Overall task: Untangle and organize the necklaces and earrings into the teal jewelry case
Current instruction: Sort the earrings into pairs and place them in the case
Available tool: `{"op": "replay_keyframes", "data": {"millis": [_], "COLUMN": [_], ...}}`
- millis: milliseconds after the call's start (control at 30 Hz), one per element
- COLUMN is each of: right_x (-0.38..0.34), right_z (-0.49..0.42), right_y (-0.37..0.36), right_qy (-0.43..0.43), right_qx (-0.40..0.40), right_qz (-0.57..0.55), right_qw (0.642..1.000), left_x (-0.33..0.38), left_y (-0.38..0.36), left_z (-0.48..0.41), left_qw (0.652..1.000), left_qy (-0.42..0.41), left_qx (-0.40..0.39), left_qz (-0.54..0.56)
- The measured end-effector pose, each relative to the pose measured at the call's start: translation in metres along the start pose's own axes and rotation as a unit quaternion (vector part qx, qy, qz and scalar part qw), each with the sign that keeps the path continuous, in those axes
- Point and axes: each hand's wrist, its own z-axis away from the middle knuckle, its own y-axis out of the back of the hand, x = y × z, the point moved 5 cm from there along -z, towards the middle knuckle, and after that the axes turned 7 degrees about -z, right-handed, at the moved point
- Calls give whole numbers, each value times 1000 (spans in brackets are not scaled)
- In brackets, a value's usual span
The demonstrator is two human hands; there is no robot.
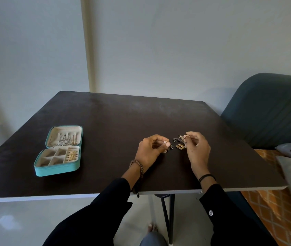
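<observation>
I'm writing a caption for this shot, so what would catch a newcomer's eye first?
First, the two hands at the middle of the dark table: the left hand and right hand each pinch small jewelry over a little pile of earrings. Next, the open teal jewelry case at the left, with chains in its lid and gold pieces in one compartment.

Open teal zip-around jewelry case [40, 170] lies flat, left; gold earrings [72, 155] fill its ring rolls, small loose gold-and-dark earrings [180, 146] cluster mid-bench.
</observation>
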Motion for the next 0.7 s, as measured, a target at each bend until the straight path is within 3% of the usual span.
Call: {"op": "replay_keyframes", "data": {"millis": [233,367,700], "right_x": [-2,-7,-22], "right_z": [2,4,19], "right_y": [1,-2,-9], "right_qy": [-59,-81,-56], "right_qx": [-38,-67,-156], "right_qz": [-223,-292,-186], "right_qw": [972,951,968], "left_x": [1,0,2], "left_y": [0,0,8], "left_z": [0,-1,4], "left_qw": [1000,1000,997], "left_qy": [10,13,33], "left_qx": [-4,-6,11], "left_qz": [8,2,63]}}
